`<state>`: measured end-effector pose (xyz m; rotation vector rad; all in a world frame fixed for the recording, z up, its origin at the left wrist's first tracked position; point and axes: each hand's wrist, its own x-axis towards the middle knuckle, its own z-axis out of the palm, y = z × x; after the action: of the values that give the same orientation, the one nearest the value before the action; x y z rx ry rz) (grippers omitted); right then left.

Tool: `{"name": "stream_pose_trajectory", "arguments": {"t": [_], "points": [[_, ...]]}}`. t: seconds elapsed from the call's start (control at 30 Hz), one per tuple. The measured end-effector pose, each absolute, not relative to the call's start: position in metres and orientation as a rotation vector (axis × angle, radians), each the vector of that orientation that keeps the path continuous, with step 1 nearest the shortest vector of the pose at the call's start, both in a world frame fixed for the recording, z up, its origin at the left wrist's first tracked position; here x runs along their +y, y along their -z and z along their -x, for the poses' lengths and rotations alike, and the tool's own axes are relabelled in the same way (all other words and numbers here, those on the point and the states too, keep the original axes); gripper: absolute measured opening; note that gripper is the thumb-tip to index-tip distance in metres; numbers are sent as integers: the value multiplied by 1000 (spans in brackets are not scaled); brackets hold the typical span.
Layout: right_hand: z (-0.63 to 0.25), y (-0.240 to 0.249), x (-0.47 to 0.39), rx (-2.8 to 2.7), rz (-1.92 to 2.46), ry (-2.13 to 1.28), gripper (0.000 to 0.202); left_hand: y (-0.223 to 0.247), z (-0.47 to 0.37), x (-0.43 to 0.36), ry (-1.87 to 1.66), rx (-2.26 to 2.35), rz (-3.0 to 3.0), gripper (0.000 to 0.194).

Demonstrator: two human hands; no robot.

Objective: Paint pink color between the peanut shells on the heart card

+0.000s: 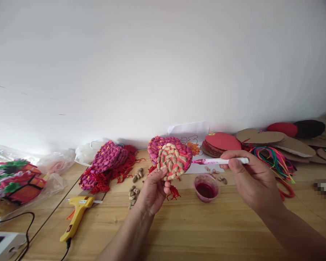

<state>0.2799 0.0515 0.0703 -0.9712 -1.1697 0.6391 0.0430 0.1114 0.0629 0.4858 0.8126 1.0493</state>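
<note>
My left hand [156,190] grips a round red disc covered with peanuts [171,162] by its lower left edge, thumb in front. Peanuts along the disc's right rim are magenta; the others keep their tan shell colour. Between the fingers of my right hand [251,181] is a white marker pen [220,161], held level, its magenta-stained tip at the disc's right edge. Whether the tip touches the disc I cannot tell. Below the pen stands a small clear cup [206,187] with dark red liquid. Behind the disc is a finished-looking magenta peanut piece [153,146], partly hidden.
A yellow glue gun [78,214] lies on the wooden table at left, its cord trailing forward. Magenta peanut discs with red yarn [108,159] are piled behind it. Loose peanuts [133,194] lie near my left wrist. Red discs [223,141], cardboard [296,145] and coloured cords [274,159] sit back right.
</note>
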Motion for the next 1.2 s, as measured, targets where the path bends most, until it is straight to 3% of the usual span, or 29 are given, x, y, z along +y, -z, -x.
{"name": "stream_pose_trajectory", "arguments": {"t": [1.2], "points": [[-281, -67, 54, -1196, 957, -685, 12, -62, -43, 112, -1043, 802, -487, 19]]}}
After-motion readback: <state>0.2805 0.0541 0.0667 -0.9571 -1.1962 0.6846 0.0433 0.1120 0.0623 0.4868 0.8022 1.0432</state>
